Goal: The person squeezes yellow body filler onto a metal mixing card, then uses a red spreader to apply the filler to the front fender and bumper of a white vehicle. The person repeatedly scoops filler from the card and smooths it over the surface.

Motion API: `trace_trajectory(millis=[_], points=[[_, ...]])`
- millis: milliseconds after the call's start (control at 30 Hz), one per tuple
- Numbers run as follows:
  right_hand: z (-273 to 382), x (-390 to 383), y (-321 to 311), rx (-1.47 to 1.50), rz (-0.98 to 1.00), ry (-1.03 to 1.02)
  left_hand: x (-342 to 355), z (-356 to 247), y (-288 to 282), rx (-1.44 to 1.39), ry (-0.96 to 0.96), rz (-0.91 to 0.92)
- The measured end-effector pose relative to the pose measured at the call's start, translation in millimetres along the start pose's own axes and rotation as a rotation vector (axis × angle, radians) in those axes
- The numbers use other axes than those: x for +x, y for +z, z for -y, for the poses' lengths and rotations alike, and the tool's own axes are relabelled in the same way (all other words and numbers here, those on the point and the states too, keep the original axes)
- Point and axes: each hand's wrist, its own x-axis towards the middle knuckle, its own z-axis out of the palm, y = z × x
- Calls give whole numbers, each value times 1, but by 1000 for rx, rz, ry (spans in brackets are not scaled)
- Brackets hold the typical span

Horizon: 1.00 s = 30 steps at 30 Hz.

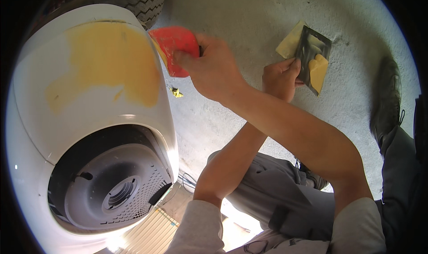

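My arms cross, the right over the left. My right hand [214,64] pinches a red spreader [180,49] with yellow paste along its edge, close beside the right edge of a white curved shell [40,133]. A broad smear of yellow filler [113,57] covers the shell's upper face. My left hand [283,78] grips a dark flat plate [307,53], held out to the right. A lump of yellow filler [317,71] sits on this plate, and a pale yellowish sheet [290,40] shows beside it. Whether that sheet is held is unclear.
In the shell's lower part, a round recess holds a grey perforated piece [120,182]. A tyre [147,6] lies behind the shell. A yellow scrap [176,92] is on the concrete floor [249,13]. Dark cables [187,180] run beside the shell; a black shoe [387,102] stands at right.
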Motion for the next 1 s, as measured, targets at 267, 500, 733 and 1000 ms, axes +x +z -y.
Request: trace_trajectory(millis=[267,500,733,1000], points=[[15,4,7,8,-71,-209,-6,5,-2,-30,21,-17],[9,-18,2,-109,29,-217,-6,4,-2,-9,-3,-24],[18,17,2,-105,-89,-316,-7,2,-2,2,-16,-27],[15,-52,31,22,-103,-362,-4,14,-10,-11,29,36]])
